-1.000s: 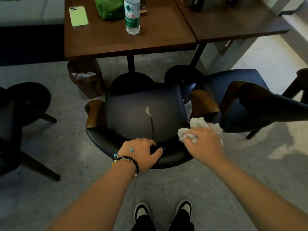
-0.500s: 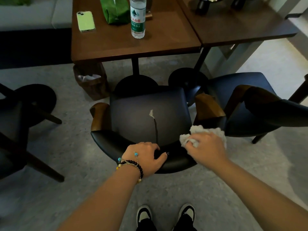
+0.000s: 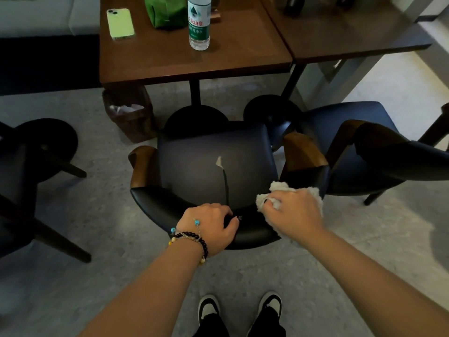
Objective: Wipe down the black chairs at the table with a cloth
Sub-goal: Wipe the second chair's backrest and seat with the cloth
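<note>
A black padded chair [image 3: 209, 166] with wooden arms stands right in front of me, its seat torn down the middle. My left hand [image 3: 210, 226], with bead bracelets on the wrist, grips the top of the curved black backrest [image 3: 155, 205]. My right hand [image 3: 294, 215] holds a crumpled white cloth [image 3: 279, 188] against the backrest's right part, near the right arm. A second black chair [image 3: 379, 156] stands to the right, a third [image 3: 14, 181] at the left edge.
Two brown tables [image 3: 170, 59] stand beyond the chair, with a green phone [image 3: 120, 23], a green pouch [image 3: 165, 10] and a water bottle [image 3: 198, 23] on them. A brown waste bin [image 3: 128, 115] sits under the left table. My shoes [image 3: 240, 310] are on the grey floor.
My right hand has slid the cloth a little leftward along the backrest, toward my left hand. The left hand keeps its grip. My view has shifted slightly.
</note>
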The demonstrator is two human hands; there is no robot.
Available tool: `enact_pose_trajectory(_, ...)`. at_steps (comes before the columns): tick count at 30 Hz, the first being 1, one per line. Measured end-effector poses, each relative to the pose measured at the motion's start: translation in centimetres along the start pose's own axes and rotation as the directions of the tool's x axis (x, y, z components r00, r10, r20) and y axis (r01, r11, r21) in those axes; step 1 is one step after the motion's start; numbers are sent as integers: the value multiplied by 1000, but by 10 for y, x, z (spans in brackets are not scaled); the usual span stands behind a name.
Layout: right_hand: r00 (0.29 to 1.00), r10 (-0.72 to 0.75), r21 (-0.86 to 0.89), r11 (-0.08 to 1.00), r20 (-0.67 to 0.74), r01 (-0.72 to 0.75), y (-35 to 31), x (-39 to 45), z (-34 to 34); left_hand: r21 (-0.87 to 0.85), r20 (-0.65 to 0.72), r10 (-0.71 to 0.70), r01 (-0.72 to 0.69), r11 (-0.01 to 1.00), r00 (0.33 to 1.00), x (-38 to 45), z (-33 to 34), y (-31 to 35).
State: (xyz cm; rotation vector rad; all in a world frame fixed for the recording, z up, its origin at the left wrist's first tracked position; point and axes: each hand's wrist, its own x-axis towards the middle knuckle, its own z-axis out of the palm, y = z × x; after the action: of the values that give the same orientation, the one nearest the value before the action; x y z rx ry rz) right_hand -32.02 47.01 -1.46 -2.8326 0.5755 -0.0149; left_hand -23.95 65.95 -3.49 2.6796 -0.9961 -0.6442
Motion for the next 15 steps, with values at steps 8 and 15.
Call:
enact_pose_trajectory(8,983,153,323,929,105,-180,-28,-11,-2,-190,-130,-24,-1,982,991,-4,0,-2)
enact_pose_trajectory(15,897,216,736,513,386,-441,-29,2,-15,-719,-148,-130,-17,695,980,-9,-8,7)
